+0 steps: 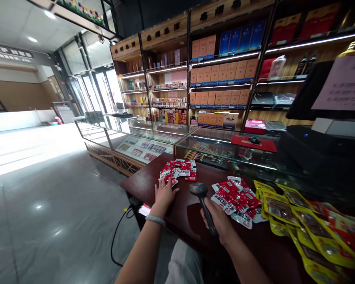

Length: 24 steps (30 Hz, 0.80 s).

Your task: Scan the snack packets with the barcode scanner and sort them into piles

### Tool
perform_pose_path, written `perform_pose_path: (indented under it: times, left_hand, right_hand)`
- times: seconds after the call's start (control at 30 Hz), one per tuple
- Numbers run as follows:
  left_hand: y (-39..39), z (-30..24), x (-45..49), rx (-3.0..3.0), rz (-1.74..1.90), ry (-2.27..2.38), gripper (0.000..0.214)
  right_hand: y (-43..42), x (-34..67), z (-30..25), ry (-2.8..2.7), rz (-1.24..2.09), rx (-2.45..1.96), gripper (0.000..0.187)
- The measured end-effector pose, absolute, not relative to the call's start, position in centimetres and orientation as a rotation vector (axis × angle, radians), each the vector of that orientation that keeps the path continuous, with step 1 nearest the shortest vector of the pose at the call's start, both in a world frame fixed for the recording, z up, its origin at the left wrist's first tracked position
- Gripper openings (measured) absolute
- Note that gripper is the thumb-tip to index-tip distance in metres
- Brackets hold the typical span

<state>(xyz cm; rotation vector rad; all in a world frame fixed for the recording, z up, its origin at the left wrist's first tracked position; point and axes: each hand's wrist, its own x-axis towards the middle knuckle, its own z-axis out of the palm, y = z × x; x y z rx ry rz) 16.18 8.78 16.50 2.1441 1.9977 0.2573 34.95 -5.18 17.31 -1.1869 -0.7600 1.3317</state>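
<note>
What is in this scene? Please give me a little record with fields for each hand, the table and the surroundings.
Left hand: fingers spread, at the near edge of the left pile of red-and-white packets
Right hand: gripping a handheld scanner
Table: dark brown; a second red-and-white pile right of the scanner, yellow packets farther right
Surroundings: glass counter, boxes on shelves

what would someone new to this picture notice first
Likely the dark handheld scanner in the right hand, above the table. Next, the bright yellow packets heaped at the lower right, beside a pile of red-and-white packets. The left hand is at a second such pile, further left.
</note>
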Motion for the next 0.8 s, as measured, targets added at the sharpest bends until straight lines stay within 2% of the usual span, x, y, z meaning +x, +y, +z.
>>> perform_pose_path:
  times: [0.1, 0.2, 0.27, 0.4, 0.53, 0.67, 0.8]
  left_hand:
    - [7.6, 16.3, 16.6, 2.235, 0.348, 1.879, 0.068]
    - [6.6, 16.5, 16.7, 2.249, 0.504, 1.782, 0.043]
    - [6.3, 16.7, 16.6, 2.203, 0.606, 1.862, 0.038]
    - [6.8, 17.1, 16.3, 2.005, 0.598, 2.191, 0.054]
    - [7.9, 17.7, 16.1, 1.933, 0.441, 2.124, 0.058]
    - [9.0, 18.3, 16.4, 1.845, 0.437, 2.143, 0.066]
    - [10.0, 18.3, 16.7, 1.909, 0.407, 2.188, 0.058]
  right_hand:
    - [-2.9, 33.6, 18.1, -0.845, 1.344, -1.181, 0.052]
    - [-1.4, 32.9, 18.3, -0.880, 1.338, -1.184, 0.053]
    - [-1.1, 32.9, 18.0, -0.877, 1.355, -1.172, 0.052]
    - [-1.7, 33.2, 16.9, -0.855, 1.378, -1.191, 0.054]
    - [-2.3, 33.7, 16.4, -0.886, 1.344, -1.203, 0.056]
    - [-3.1, 34.2, 16.2, -0.858, 1.320, -1.214, 0.056]
    - [-4.1, 34.6, 16.1, -0.792, 1.344, -1.217, 0.055]
